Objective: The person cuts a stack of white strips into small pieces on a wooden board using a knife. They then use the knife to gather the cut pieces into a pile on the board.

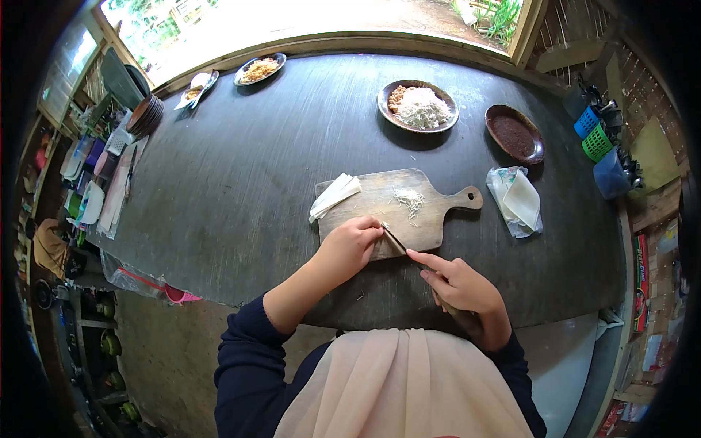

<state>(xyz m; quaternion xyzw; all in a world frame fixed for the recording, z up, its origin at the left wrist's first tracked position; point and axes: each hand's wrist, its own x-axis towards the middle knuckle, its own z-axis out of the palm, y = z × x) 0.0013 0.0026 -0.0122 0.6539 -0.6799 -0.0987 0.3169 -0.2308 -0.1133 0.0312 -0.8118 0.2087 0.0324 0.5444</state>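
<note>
My right hand (pixel 467 285) is closed on the handle of a knife (pixel 394 239). Its blade reaches over the front of a wooden cutting board (pixel 431 226) to the fingertips of my left hand (pixel 354 242). Those fingers are curled and pressed down on a white wrapper strip, mostly hidden, with only a pale cut end showing by the blade. Beyond that hand, flat folded white wrapper strips (pixel 336 196) lie at the board's left edge. Thin white shreds (pixel 410 200) form a small heap near the board's handle.
A plate of white shreds and brown bits (pixel 423 109) stands behind the board. To the right are an empty brown plate (pixel 515 133) and a plastic packet of white wrappers (pixel 516 201). Another food plate (pixel 260 70) sits far back. A second knife (pixel 131 172) lies left.
</note>
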